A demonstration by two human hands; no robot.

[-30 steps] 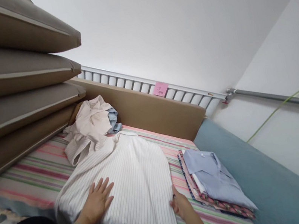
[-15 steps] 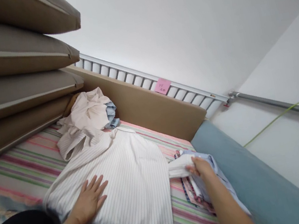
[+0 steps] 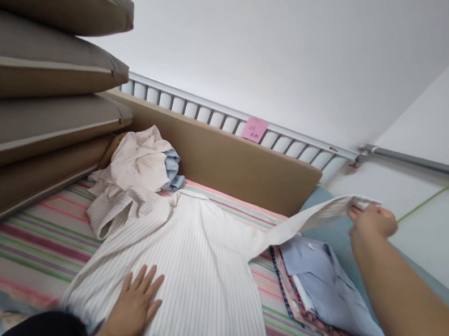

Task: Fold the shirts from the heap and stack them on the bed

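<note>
A white striped shirt (image 3: pixel 206 263) lies spread face down or face up, I cannot tell which, over a striped bed sheet (image 3: pixel 43 244). Flat on its left part rests my left hand (image 3: pixel 137 300), fingers spread. My right hand (image 3: pixel 371 219) is closed round the cuff of one sleeve (image 3: pixel 302 221), holding it stretched out to the right, raised above the bed. Below that sleeve sits a stack of folded shirts (image 3: pixel 325 283), a light blue one on top. The other sleeve reaches toward a crumpled heap of clothes (image 3: pixel 138 165), pale pink and blue, at the back left.
Thick brown-grey folded cushions (image 3: pixel 26 115) are piled at the left. A tan board (image 3: pixel 222 157) stands along a metal rail (image 3: pixel 198 112) bearing a pink note (image 3: pixel 254 128). To the right are a blue padded edge (image 3: pixel 433 282), a grey pipe (image 3: pixel 421 161) and a green stem (image 3: pixel 444 191).
My right hand has pulled the sleeve outward and up to the right, stretching it and uncovering the folded stack. My left hand has stayed on the shirt. The view has shifted slightly.
</note>
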